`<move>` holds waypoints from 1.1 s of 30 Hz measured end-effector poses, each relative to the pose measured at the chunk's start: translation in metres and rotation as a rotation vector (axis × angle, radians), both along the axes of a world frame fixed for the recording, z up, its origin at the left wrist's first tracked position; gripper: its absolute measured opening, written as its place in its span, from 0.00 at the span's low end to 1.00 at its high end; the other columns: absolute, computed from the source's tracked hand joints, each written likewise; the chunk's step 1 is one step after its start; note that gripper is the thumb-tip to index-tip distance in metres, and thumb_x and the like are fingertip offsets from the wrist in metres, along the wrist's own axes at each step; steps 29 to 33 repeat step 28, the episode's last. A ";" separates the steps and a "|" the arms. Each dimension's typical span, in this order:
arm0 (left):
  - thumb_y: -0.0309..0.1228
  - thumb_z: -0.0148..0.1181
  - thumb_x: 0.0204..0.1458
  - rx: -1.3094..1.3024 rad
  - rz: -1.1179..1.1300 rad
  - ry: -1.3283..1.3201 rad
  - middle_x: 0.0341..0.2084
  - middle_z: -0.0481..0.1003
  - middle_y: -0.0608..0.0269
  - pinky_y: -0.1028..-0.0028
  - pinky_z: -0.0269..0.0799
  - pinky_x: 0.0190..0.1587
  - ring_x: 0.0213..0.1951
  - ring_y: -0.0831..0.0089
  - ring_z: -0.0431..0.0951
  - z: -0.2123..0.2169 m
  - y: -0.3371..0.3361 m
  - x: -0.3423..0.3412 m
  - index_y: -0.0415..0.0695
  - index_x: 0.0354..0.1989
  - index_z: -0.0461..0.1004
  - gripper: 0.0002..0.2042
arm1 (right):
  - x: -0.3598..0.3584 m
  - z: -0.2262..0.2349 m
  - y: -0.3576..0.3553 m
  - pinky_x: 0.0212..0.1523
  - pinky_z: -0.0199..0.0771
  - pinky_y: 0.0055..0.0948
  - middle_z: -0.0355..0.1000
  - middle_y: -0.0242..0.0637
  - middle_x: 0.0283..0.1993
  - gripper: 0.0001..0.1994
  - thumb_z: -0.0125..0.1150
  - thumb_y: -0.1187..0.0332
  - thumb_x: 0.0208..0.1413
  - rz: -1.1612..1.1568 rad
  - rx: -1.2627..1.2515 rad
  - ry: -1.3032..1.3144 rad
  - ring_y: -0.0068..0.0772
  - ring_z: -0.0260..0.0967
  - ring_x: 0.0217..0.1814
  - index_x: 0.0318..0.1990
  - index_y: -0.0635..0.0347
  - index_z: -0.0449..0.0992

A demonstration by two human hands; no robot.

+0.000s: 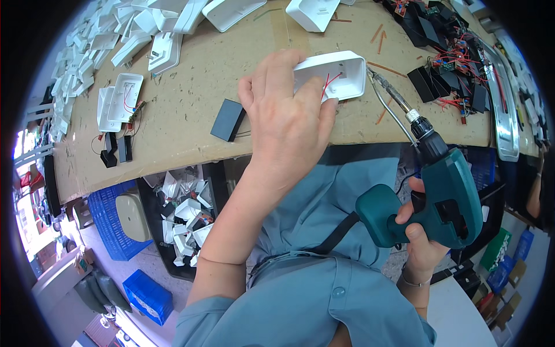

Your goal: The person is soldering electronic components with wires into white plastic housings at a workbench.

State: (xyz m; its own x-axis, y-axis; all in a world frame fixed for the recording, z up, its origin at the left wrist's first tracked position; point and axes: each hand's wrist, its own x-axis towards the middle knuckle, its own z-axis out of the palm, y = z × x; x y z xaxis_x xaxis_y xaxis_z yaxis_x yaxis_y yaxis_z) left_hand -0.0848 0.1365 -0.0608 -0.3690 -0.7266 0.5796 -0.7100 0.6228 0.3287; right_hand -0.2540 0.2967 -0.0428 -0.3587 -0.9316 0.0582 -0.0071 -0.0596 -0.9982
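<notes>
My left hand (286, 110) is closed around the left end of a white plastic housing (351, 87) near the table's front edge. Two thin red wires rise inside that housing, beside my thumb and index finger. In my right hand (417, 231) is a green pistol-grip soldering gun (448, 188), gripped by its handle. Its metal tip and a curved solder feed tube (386, 101) reach up to the housing's right end; whether they touch it I cannot tell. Just left of my left hand lies a black rectangular box (228, 120).
White housings (130, 46) are heaped at the far left, with a wired pair (120, 104) nearer. Black boxes with red wires (457, 75) pile up at right, beside a metal tray (506, 127). Below the table stand a bin of white parts (188, 220) and a blue crate (113, 214).
</notes>
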 end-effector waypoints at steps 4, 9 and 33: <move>0.29 0.64 0.35 0.003 0.038 0.006 0.44 0.66 0.51 0.64 0.52 0.50 0.48 0.57 0.63 0.000 0.001 -0.003 0.39 0.29 0.75 0.11 | -0.001 0.000 0.000 0.29 0.70 0.21 0.65 0.55 0.48 0.35 0.66 0.63 0.43 0.001 -0.005 0.015 0.27 0.68 0.29 0.56 0.71 0.56; 0.29 0.64 0.34 -0.138 0.042 0.046 0.44 0.67 0.54 0.63 0.48 0.50 0.51 0.56 0.61 0.003 0.006 -0.003 0.43 0.25 0.76 0.08 | -0.003 -0.002 -0.001 0.28 0.70 0.21 0.65 0.56 0.48 0.35 0.66 0.64 0.43 0.001 -0.011 0.007 0.27 0.68 0.29 0.55 0.71 0.56; 0.31 0.64 0.34 -0.064 0.079 -0.136 0.49 0.63 0.52 0.59 0.47 0.50 0.54 0.57 0.57 -0.002 0.016 0.003 0.44 0.29 0.76 0.11 | -0.007 -0.007 0.002 0.35 0.69 0.23 0.65 0.53 0.50 0.31 0.67 0.70 0.41 0.033 -0.042 -0.151 0.25 0.68 0.31 0.53 0.70 0.61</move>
